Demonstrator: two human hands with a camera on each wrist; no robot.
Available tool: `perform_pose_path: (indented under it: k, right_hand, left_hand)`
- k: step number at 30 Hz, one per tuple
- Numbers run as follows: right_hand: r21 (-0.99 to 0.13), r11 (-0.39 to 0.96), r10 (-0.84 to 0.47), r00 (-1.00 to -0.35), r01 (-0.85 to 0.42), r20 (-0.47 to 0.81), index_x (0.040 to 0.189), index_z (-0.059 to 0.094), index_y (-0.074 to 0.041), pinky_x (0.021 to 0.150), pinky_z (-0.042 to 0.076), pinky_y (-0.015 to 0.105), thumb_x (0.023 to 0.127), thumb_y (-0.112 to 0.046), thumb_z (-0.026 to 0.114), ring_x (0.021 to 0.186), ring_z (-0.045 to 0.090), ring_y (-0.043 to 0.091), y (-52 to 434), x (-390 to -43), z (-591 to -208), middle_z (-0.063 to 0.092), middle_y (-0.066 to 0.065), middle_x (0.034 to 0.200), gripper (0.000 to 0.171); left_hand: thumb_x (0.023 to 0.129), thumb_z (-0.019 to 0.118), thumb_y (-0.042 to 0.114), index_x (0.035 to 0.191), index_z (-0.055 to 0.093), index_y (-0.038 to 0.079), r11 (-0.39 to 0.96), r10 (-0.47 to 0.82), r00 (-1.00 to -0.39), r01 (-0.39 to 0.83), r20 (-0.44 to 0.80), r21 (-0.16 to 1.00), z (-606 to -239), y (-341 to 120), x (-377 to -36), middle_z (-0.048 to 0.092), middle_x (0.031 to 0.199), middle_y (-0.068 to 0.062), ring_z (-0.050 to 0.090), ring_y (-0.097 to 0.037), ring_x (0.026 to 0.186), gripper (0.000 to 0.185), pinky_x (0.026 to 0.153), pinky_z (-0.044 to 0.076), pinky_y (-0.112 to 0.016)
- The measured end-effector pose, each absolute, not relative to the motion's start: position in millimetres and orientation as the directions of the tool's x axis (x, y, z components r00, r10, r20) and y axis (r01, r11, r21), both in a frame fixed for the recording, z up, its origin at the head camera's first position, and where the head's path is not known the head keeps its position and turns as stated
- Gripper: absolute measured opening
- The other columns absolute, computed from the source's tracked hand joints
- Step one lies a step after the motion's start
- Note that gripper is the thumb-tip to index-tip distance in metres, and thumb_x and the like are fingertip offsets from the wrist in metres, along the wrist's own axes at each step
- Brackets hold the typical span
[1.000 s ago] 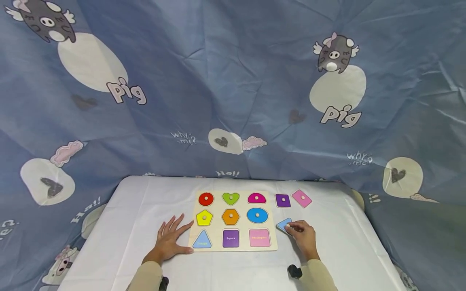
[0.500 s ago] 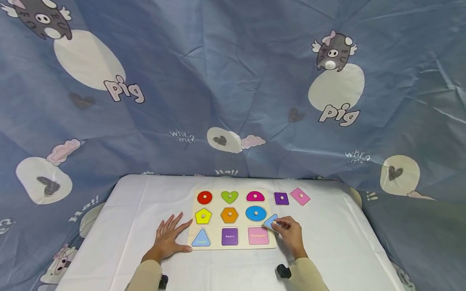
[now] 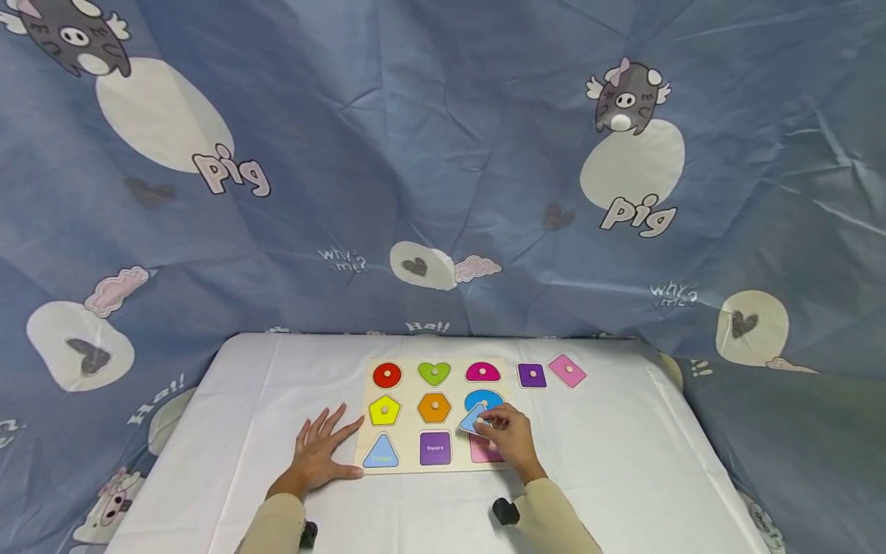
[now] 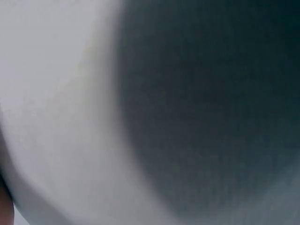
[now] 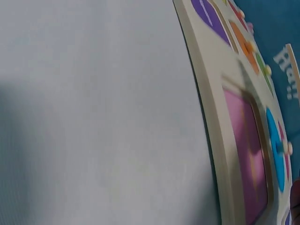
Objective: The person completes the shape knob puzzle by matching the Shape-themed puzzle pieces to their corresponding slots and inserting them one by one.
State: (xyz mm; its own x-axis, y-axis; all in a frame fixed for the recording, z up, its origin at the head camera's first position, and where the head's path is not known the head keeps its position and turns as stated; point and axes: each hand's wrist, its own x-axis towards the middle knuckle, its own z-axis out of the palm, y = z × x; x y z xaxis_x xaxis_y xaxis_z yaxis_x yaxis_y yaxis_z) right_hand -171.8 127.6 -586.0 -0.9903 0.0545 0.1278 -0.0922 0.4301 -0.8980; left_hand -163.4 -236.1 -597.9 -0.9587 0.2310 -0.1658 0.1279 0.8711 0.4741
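A wooden shape board (image 3: 410, 395) lies on the white table. My right hand (image 3: 491, 424) pinches a light blue, roughly triangular piece (image 3: 472, 421) by its knob, above the board between the blue circle (image 3: 484, 398) and the pink rectangle recess (image 3: 479, 452), which the hand partly hides. My left hand (image 3: 325, 440) rests flat with fingers spread on the cloth, touching the board's left edge. The light blue triangle recess (image 3: 381, 452) and the purple square recess (image 3: 434, 448) hold no pieces. The right wrist view shows the board's rim (image 5: 211, 117) and the pink recess (image 5: 248, 154).
A purple square piece (image 3: 531, 375) and a pink rectangle piece (image 3: 567, 370) lie on the white cloth (image 3: 623, 462) right of the board. A blue printed sheet (image 3: 443, 154) hangs behind the table. The left wrist view is a blur of white cloth (image 4: 51, 117) and shadow.
My right hand lifted the light blue piece off the cloth right of the board and carried it left over the board. The left hand stayed put.
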Motion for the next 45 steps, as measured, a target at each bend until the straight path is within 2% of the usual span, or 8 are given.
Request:
perform_pose_path:
  k: [4, 8, 11, 15, 22, 30, 39, 45]
  right_hand:
    - [-0.889, 0.448, 0.021, -0.993, -0.092, 0.113, 0.084, 0.075, -0.005, 0.062, 0.044, 0.022, 0.075, -0.009, 0.081, 0.072, 0.049, 0.015, 111.7, -172.7, -583.2, 0.057, 0.000, 0.076, 0.012]
    - [-0.869, 0.482, -0.021, -0.993, -0.113, 0.117, 0.084, 0.076, -0.008, 0.074, 0.049, 0.028, 0.076, -0.012, 0.081, 0.076, 0.053, 0.016, 99.2, -174.3, -584.7, 0.056, -0.003, 0.074, 0.011]
    - [-0.860, 0.491, -0.051, -0.990, -0.139, 0.131, 0.083, 0.076, -0.008, 0.071, 0.049, 0.026, 0.076, -0.013, 0.081, 0.073, 0.051, 0.012, 90.6, -174.5, -586.1, 0.056, -0.003, 0.072, 0.011]
    - [-0.872, 0.461, -0.088, -0.986, -0.163, 0.138, 0.082, 0.076, -0.006, 0.058, 0.042, 0.020, 0.075, -0.012, 0.082, 0.067, 0.047, 0.009, 78.7, -173.9, -585.2, 0.058, -0.001, 0.074, 0.011]
    - [-0.879, 0.457, -0.146, -0.986, -0.138, 0.079, 0.084, 0.076, -0.007, 0.062, 0.044, 0.019, 0.078, -0.013, 0.080, 0.071, 0.048, 0.009, 51.7, -175.5, -584.3, 0.058, -0.002, 0.078, 0.009]
    - [-0.873, 0.474, -0.187, -0.982, -0.115, 0.027, 0.087, 0.077, -0.010, 0.068, 0.047, 0.020, 0.079, -0.014, 0.080, 0.074, 0.049, 0.008, 21.7, -173.8, -582.7, 0.056, -0.006, 0.078, 0.009]
    - [-0.883, 0.455, -0.192, -0.981, -0.115, 0.029, 0.085, 0.077, -0.007, 0.061, 0.042, 0.018, 0.077, -0.012, 0.081, 0.069, 0.045, 0.006, -1.6, -171.4, -583.3, 0.056, -0.003, 0.074, 0.010]
    - [-0.884, 0.453, -0.222, -0.975, -0.116, 0.014, 0.085, 0.078, -0.008, 0.062, 0.042, 0.017, 0.078, -0.010, 0.080, 0.070, 0.044, 0.005, -15.0, -168.9, -585.3, 0.054, -0.007, 0.074, 0.009]
  left_hand:
    - [0.059, 0.082, 0.056, 0.143, 0.047, 0.022, 0.865, 0.236, -0.957, 0.127, -0.170, 0.484, -597.9, -238.5, -163.7, 0.019, 0.158, -0.016, 0.005, -0.041, 0.144, 0.097, 0.113, -0.005, -0.060]
    - [0.060, 0.082, 0.054, 0.143, 0.047, 0.021, 0.863, 0.241, -0.952, 0.121, -0.190, 0.490, -594.8, -238.1, -163.9, 0.018, 0.159, -0.017, 0.004, -0.041, 0.144, 0.097, 0.113, -0.006, -0.060]
    - [0.060, 0.082, 0.054, 0.144, 0.046, 0.020, 0.866, 0.244, -0.948, 0.118, -0.205, 0.487, -592.8, -236.9, -163.7, 0.017, 0.159, -0.017, 0.004, -0.041, 0.144, 0.097, 0.113, -0.006, -0.061]
    - [0.061, 0.082, 0.053, 0.144, 0.045, 0.020, 0.865, 0.249, -0.946, 0.121, -0.207, 0.488, -593.3, -236.1, -163.9, 0.017, 0.159, -0.016, 0.003, -0.041, 0.144, 0.097, 0.113, -0.007, -0.061]
    - [0.060, 0.083, 0.052, 0.144, 0.046, 0.021, 0.845, 0.256, -0.950, 0.131, -0.178, 0.519, -594.6, -238.0, -163.1, 0.018, 0.158, -0.017, 0.004, -0.042, 0.144, 0.097, 0.113, -0.007, -0.060]
    - [0.061, 0.083, 0.052, 0.144, 0.046, 0.020, 0.861, 0.261, -0.945, 0.136, -0.196, 0.490, -590.9, -237.2, -163.2, 0.018, 0.159, -0.017, 0.005, -0.042, 0.144, 0.096, 0.113, -0.005, -0.061]
    - [0.062, 0.081, 0.053, 0.145, 0.044, 0.021, 0.873, 0.252, -0.940, 0.118, -0.230, 0.474, -592.1, -237.0, -165.2, 0.016, 0.159, -0.016, 0.003, -0.041, 0.144, 0.096, 0.113, -0.007, -0.060]
    - [0.062, 0.081, 0.054, 0.145, 0.045, 0.020, 0.863, 0.263, -0.939, 0.125, -0.223, 0.489, -593.7, -238.5, -165.7, 0.016, 0.159, -0.016, 0.003, -0.041, 0.144, 0.096, 0.113, -0.007, -0.061]
